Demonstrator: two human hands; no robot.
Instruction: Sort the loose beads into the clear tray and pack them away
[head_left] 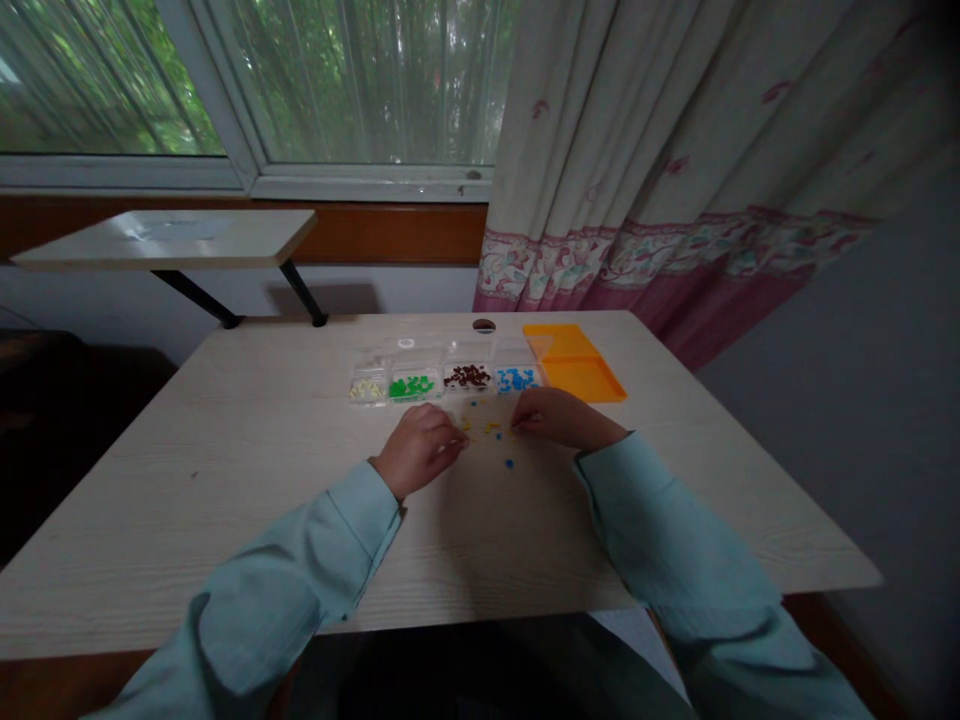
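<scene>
My left hand (422,448) rests low over the table, thumb and fingertips pinched together at the left of several tiny yellow pieces (491,427). From the right, my right hand (564,417) reaches in with its fingertips closed beside the same pieces. Whatever either pinch holds is too small to make out. A loose blue piece (510,464) lies on the wood nearer me, with other small blue bits between the hands. Just beyond them stands a clear compartment box (382,403) holding cream pieces (367,388), green pieces (412,387), dark brown pieces (467,376) and blue pieces (516,379).
An orange folding case (585,378) lies flat at the back right, beside the box. The pale wooden table (247,480) has a cable hole (484,326) at its back edge. A raised shelf (225,240) stands back left. A curtain (637,180) hangs behind.
</scene>
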